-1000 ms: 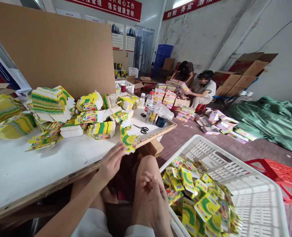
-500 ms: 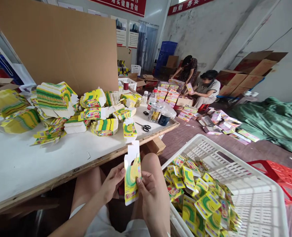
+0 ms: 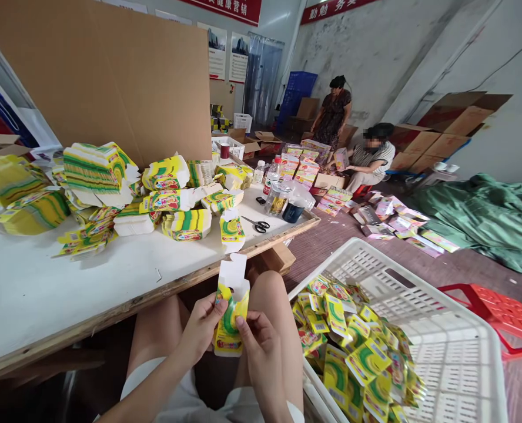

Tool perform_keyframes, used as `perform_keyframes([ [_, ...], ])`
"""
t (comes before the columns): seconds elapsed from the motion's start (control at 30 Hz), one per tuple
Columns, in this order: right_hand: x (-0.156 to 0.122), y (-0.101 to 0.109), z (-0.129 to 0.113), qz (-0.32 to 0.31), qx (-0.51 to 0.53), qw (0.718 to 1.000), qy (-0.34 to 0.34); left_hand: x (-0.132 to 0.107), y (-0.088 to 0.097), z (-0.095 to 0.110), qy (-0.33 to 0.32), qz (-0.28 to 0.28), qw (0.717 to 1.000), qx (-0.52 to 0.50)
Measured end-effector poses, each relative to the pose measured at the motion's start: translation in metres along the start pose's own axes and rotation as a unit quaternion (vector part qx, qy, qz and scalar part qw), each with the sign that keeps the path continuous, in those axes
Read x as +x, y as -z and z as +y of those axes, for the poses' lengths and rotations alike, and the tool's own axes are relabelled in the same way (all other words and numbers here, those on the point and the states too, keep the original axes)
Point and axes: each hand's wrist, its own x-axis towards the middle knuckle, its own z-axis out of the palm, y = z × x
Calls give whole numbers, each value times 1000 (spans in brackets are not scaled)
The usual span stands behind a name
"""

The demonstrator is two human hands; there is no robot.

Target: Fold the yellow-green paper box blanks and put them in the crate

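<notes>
Between my two hands is a small yellow and green carton (image 3: 231, 314), upright above my lap, its white end flaps standing up at the top. My left hand (image 3: 206, 323) pinches its left edge, and my right hand (image 3: 258, 343) grips the right side with the thumb on the front panel. The carton looks partly opened out. Just beyond it, at the table edge, lies a single flat carton (image 3: 232, 231). Stacks of flat cartons (image 3: 94, 170) cover the back of the white table (image 3: 111, 288).
To my right stands a white plastic basket (image 3: 459, 346) holding many yellow cartons (image 3: 369, 358). Scissors (image 3: 260, 225), a jar (image 3: 277, 200), a dark mug (image 3: 293, 211) and bottles sit at the table corner. A red stool (image 3: 494, 314) is beyond the basket. Two people work among pink boxes (image 3: 307, 170).
The carton in my hands has gone from nearly flat and slightly tilted to more opened out, its flaps spread. One person at the back has straightened up from bending.
</notes>
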Motion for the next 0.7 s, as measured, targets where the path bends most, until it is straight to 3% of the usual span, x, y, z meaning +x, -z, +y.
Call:
perform_keyframes([
  [0.2, 4, 4, 12, 55, -68, 994, 59, -2, 1, -4, -31, 27, 995, 95],
  [0.3, 6, 10, 8, 35, -104, 991, 74, -5, 5, -3, -64, 31, 990, 126],
  [0.53, 10, 28, -10, -84, -149, 980, 104, -15, 19, 10, 16, -75, 988, 137],
  [0.7, 13, 34, -26, -98, -187, 970, 123, -18, 20, 12, 62, -141, 985, 83],
])
